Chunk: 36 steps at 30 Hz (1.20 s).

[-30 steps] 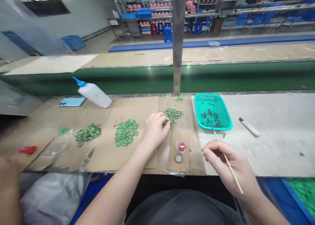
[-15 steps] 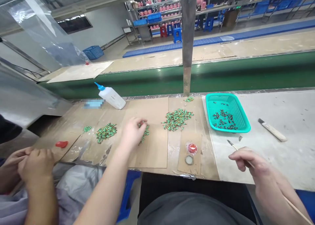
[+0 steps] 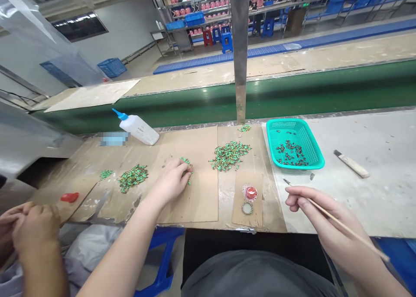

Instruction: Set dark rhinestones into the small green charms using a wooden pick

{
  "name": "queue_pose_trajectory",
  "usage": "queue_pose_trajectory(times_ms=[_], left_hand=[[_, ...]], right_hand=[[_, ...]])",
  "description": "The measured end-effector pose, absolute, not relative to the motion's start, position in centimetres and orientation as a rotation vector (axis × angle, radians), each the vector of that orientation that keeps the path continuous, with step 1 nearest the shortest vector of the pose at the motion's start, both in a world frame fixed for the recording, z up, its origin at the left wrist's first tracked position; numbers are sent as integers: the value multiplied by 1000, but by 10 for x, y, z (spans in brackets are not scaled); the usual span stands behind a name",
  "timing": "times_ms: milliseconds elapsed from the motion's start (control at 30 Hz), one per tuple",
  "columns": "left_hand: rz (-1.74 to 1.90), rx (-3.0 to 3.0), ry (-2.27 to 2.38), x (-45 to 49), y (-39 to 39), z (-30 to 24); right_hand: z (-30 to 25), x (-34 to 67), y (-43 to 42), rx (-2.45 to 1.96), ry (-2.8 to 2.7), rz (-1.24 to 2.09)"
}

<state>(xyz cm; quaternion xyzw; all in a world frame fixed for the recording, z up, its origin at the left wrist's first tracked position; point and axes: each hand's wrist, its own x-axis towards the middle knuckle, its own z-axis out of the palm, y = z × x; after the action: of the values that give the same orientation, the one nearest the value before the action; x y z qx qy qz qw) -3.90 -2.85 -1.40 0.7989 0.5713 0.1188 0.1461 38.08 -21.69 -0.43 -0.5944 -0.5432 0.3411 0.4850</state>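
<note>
Gently, the left hand (image 3: 169, 182) curls its fingers (image 3: 184, 174) over small green pieces (image 3: 186, 161) on cardboard (image 3: 201, 201), pinching none clearly, while the right hand (image 3: 320, 212) pinches a thin wooden stick (image 3: 341, 222) above the tabletop (image 3: 373, 210).

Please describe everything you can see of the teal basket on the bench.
The teal plastic basket is a shallow, rounded-corner rectangle with a solid rim and perforated mesh walls and floor. It sits flat on the pale grey bench top, just right of the brown cardboard sheets. Small dark pieces lie inside, clustered mid-floor with a few scattered toward the far end. Only the bench and those pieces touch it.
</note>
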Motion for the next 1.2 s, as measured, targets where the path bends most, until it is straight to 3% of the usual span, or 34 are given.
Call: queue_pose_trajectory(times_ms=[167, 333, 567, 1200], left_hand=[[614, 2072, 1683, -31, -36, 0], [840, 1659, 1528, -1, -65, 11], [832, 1168, 1186, 64, -122, 0], [803, 933, 1110, 93, -154, -4]], right_hand=[[-2, 379, -208, -1384, -1352, 692], [-8, 373, -190, -1340, -1257, 781], [-29, 359, -168, -1245, -991, 1091], [-51, 344, -164, -1305, -855, 1123]])
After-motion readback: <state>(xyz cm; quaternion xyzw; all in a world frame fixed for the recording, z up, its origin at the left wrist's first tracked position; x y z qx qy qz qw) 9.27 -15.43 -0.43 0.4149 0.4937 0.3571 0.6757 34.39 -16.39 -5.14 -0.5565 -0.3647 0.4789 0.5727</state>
